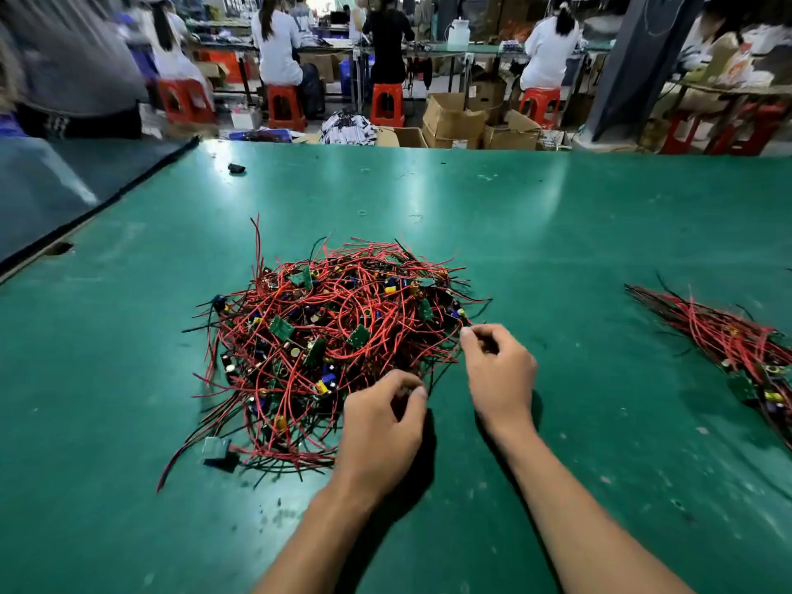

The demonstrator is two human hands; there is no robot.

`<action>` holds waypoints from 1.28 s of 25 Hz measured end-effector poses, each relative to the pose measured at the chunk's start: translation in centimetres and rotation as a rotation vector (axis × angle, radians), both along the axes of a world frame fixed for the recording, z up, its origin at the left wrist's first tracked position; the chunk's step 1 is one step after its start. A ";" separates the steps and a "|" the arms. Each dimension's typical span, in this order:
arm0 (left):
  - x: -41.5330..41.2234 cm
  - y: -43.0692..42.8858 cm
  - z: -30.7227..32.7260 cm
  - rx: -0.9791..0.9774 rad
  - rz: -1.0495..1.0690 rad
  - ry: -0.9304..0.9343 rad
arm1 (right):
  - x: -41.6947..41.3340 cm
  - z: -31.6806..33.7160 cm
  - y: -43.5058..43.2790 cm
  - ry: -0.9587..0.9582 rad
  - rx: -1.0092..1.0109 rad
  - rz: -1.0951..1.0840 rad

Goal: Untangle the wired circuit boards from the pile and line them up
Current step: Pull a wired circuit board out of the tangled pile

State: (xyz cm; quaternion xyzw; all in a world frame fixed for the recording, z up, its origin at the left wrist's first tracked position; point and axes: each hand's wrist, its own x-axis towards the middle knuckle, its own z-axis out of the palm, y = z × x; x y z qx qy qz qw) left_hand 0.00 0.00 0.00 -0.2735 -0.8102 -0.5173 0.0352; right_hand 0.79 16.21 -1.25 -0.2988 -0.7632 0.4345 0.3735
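Green table [557, 233] fills my view, with workers [276, 45] on red stools [387, 104] beyond it. The pile [334, 336] of red-wired boards sits mid-table. Well right of the pile lies a row [728, 345] of sorted ones. My right hand [499, 370], thumb to forefinger, pinches the pile's right edge. My left hand [381, 426] curls at its near edge; I cannot tell whether it holds anything.

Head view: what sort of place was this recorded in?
Probably an electronics assembly workshop: a green workbench carries a tangled pile of wired circuit boards, workers sit on red stools at benches behind, and cardboard boxes stand on the floor.
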 end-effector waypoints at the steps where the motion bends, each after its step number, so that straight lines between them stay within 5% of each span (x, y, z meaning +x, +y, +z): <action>1: -0.2 0.0 -0.5 0.047 0.008 -0.022 | -0.4 0.0 0.5 0.025 -0.006 -0.044; 8: -0.4 0.1 0.1 0.132 0.015 -0.085 | -2.0 -0.1 1.2 -0.288 0.205 0.075; 13: -0.1 0.0 0.5 0.143 -0.014 -0.125 | -1.7 0.1 1.6 -0.156 0.134 0.062; 22: -0.3 0.2 0.6 0.122 -0.050 -0.145 | -3.1 0.4 2.2 -0.369 0.161 -0.043; 27: -0.6 0.0 0.7 0.138 -0.044 -0.202 | -2.3 0.7 1.5 -0.106 0.037 0.001; 32: -0.3 -0.1 1.0 0.137 -0.051 -0.192 | 2.5 0.8 -0.5 0.258 -0.464 0.167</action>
